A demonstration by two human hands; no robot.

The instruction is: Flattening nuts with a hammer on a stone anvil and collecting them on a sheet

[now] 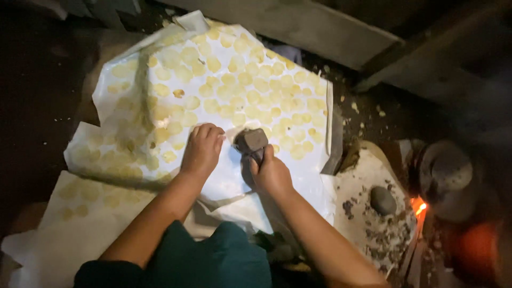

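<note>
Hammer-like tool (250, 141), dark and blocky at the head, sits upright in the right hand (271, 173), whose fingers are wrapped tightly round the short handle so that the head stands just above the white sheet (234, 176). Such a closed, low grip looks suited to short, controlled blows rather than wide swings. Just beside it the left hand (201, 149) lies palm down on the same sheet, fingers curled and pressing at a spot near the tool's head; whether it pinches anything small beneath the fingertips cannot be told. It seems to steady the sheet, or something on it, close to where the head would land.

Outward from both hands, the sheet carries rows of flat, pale yellow discs (234, 80), laid side by side without overlapping, which would let each lie open to the air. More sheets (80, 213) with fainter discs spread toward the person's knees. To the right, a round grey stone (383, 200) rests on a dusty slab (373, 176) among crumbs, well apart from the hands. Beyond it a small fire (418, 207) glows under a dark pot (445, 173).
</note>
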